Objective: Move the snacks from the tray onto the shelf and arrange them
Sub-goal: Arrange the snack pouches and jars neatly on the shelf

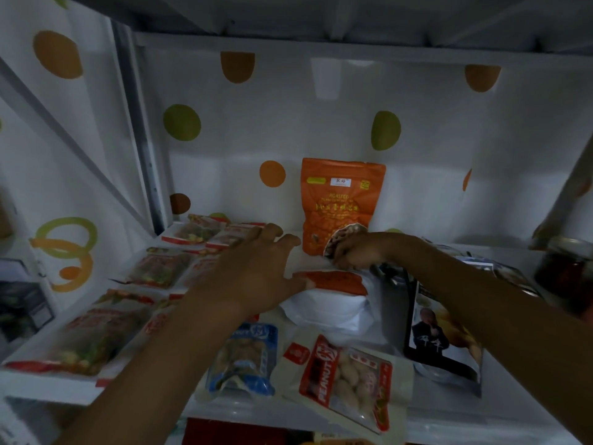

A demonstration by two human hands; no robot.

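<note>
An orange roasted-nut pouch [341,200] stands upright against the back wall of the white shelf [449,419]. My right hand [356,250] grips the lower right corner of a packet in front of that pouch. My left hand [256,268] reaches over the shelf with fingers spread, its thumb touching a flat white-and-orange bag [333,293]. Nearer the front lie a blue snack packet [244,358] and a red peanut packet [349,377]. Several clear red-edged packets [106,335] lie in rows on the left.
A dark bag with a printed figure [442,345] lies at the right under my right forearm. A glass jar [564,268] stands at the far right. The back wall [321,123] has coloured dots. An upper shelf [321,14] hangs close overhead.
</note>
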